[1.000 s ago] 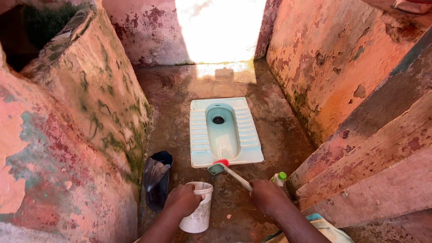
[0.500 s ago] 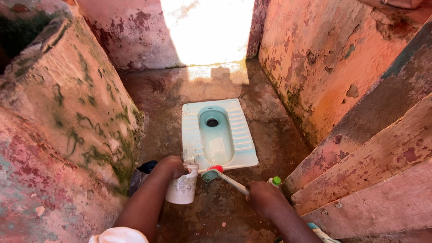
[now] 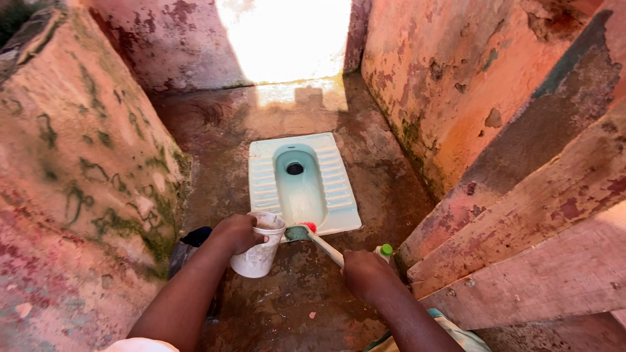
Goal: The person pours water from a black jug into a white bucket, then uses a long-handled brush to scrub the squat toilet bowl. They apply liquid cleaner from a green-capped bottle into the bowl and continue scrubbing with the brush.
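Note:
My left hand [image 3: 236,233] grips the rim of a small white plastic bucket [image 3: 258,257], held just above the floor at the near left corner of a pale blue squat toilet pan [image 3: 342,195]. My right hand [image 3: 365,274] holds the white handle of a toilet brush [image 3: 313,236], whose green and red head rests on the pan's near edge. A white bottle with a green cap [image 3: 385,251] stands just right of my right hand.
A dark blue bucket [image 3: 189,244] sits by the mossy left wall, partly behind my left arm. Peeling pink walls close in on both sides. Rough wooden planks [image 3: 521,221] slant across the right. The wet concrete floor runs to a bright doorway [image 3: 283,39].
My left hand has carried the white bucket up and forward from the floor towards the pan's near corner. The brush head has stayed at the pan's edge while the view shifted right.

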